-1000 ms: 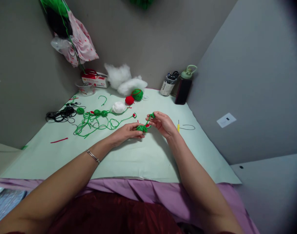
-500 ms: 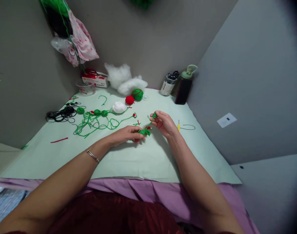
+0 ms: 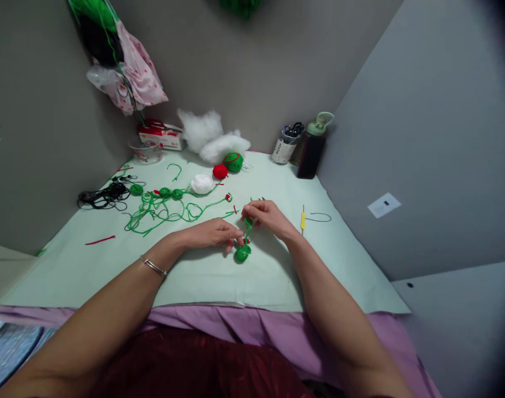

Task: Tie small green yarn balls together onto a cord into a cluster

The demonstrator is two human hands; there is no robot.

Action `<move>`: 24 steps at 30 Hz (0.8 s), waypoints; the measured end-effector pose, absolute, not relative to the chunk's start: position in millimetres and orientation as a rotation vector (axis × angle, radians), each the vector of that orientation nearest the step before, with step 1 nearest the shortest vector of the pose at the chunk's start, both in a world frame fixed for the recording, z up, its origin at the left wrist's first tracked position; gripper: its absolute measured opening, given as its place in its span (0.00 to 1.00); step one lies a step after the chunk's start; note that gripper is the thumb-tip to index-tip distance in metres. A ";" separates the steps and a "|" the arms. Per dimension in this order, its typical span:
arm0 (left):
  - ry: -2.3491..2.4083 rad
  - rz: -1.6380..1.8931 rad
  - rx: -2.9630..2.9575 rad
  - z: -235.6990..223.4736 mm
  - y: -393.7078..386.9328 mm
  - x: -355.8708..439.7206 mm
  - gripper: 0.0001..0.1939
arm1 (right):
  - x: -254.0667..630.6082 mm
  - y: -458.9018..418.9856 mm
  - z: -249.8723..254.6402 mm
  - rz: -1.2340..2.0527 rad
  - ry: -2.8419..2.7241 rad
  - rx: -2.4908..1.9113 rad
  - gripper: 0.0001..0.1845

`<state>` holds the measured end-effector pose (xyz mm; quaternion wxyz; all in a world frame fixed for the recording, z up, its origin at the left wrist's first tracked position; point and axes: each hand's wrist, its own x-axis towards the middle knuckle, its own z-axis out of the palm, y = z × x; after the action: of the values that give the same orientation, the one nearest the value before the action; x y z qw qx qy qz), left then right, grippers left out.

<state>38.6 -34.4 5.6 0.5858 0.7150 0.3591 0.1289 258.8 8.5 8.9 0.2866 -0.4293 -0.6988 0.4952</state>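
On the table in front of me lies a small green crocheted ball (image 3: 243,254), with a bit of red beside it. A short green cord (image 3: 247,232) runs up from it to my right hand (image 3: 269,216). Between that hand's thumb and fingers is pinched a small green crocheted piece (image 3: 248,221). My left hand (image 3: 217,233) hovers close to the cord and the ball's top, its fingers apart; the ball is out of its grasp. Just beyond the fingers are loose green strands with a red snippet (image 3: 235,209).
Tangled green cords (image 3: 153,213) with green balls lie left, near black cords (image 3: 107,195). Behind are white yarn (image 3: 201,183), red yarn (image 3: 220,171), green yarn (image 3: 233,162) and stuffing (image 3: 223,146). A yellow-handled crochet hook (image 3: 303,220) lies right; a bottle (image 3: 316,126) stands behind.
The green ball has left my left hand and lies nearer me on the table. My right hand has moved left and slightly down with the small green piece, turning palm downward.
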 end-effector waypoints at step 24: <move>1.037 0.671 1.664 -7.0 -32.0 47.4 0.19 | 253.9 9.1 13.0 -0.239 -2.761 -1.780 0.18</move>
<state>47.4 -32.0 -7.0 0.5096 0.6910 0.4304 0.2786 253.9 9.1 13.0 -0.0758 -0.5389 -0.8358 -0.0724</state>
